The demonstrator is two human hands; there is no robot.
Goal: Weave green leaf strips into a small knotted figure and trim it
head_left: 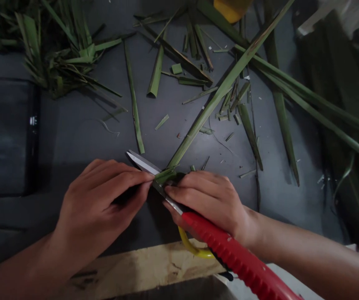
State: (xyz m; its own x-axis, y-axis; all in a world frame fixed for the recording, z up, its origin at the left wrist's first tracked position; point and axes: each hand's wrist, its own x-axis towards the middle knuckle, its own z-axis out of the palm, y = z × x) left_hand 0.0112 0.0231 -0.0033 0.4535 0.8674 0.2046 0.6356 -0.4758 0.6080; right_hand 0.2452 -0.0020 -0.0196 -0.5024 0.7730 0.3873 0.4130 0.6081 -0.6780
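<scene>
My left hand [100, 200] is closed, its thumb and index finger pinching the end of a folded green leaf strip [167, 174]. My right hand [206, 196] is closed around the metal part of a red-handled cutting tool [245, 258], its fingertips close to the same leaf. The tool's pointed blade [142, 161] reaches past the leaf to the upper left. Beneath the handle shows a yellow loop [195, 246]; whether it belongs to the tool I cannot tell. A long leaf strip [217, 98] runs from the folded part to the upper right.
Cut leaf scraps [195, 66] litter the grey table [101, 143]. A leaf pile [63, 54] sits at upper left, above a black flat device [6, 135]. Long leaves [317, 104] lie at right. A yellow object [232, 9] stands at the top; a wooden board [129, 268] runs along the near edge.
</scene>
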